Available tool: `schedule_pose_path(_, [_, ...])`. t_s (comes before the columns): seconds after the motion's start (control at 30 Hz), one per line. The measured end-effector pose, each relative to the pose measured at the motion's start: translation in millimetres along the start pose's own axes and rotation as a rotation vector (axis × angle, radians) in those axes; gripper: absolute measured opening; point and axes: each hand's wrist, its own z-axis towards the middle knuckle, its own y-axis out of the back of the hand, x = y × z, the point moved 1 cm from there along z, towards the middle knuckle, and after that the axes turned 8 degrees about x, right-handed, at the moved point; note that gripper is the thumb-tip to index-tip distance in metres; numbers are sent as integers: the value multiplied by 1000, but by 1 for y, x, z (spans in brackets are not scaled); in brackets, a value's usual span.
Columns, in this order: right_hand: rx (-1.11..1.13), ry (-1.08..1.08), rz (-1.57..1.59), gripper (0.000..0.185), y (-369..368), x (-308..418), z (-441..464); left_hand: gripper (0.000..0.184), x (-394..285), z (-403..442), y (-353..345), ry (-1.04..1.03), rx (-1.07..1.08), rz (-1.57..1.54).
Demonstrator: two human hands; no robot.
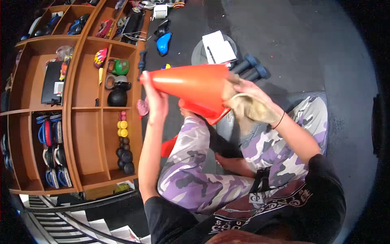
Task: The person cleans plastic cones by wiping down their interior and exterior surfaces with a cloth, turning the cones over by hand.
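Note:
An orange cone (191, 83) lies sideways in the air above my lap, its tip to the left and its wide base to the right. My left hand (154, 97) is closed round the narrow tip. At the base, my right hand (254, 95) holds a beige cloth (252, 109) against the cone's edge; motion blurs part of the cloth. Another orange-red piece (168, 146) shows on the floor beside my left leg, partly hidden by it.
Wooden shelves (83, 112) with kettlebells, balls and gloves stand at the left. Beyond the cone are dark dumbbells (252, 67), white papers (219, 46) on a round grey object, and a blue item (163, 43). A stair railing (61, 209) shows at the lower left.

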Motion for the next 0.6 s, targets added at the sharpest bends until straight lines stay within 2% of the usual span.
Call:
schedule_pose_path(0.03, [-51, 7, -38, 43, -10, 3, 2, 48, 5, -5, -22, 7, 32, 34])
schedule_pose_path(0.07, [71, -12, -81, 45, 28, -7, -8, 51, 28, 2, -13, 102, 128, 104])
schedule_pose_path(0.1, [126, -31, 62, 45, 45, -11, -19, 54, 34, 3, -15, 221, 301, 177])
schedule_pose_path(0.17, [233, -65, 360, 44, 61, -25, -40, 49, 28, -26, -66, 291, 347, 196])
schedule_pose_path(0.2, [213, 170, -539, 46, 69, -29, -42, 48, 27, -31, -77, 289, 342, 148])
schedule_pose_path(0.27, [193, 121, -551, 46, 70, -32, -41, 46, 28, -38, -86, 276, 314, 54])
schedule_pose_path(0.4, [152, 5, -596, 48, 71, -37, -42, 37, 40, -34, -80, 267, 303, 164])
schedule_pose_path(0.53, [112, -112, -640, 49, 72, -41, -43, 38, 65, -27, -59, 166, 355, 269])
schedule_pose_path(0.6, [88, -160, -664, 49, 72, -43, -42, 43, 80, -25, -52, 282, 365, 74])
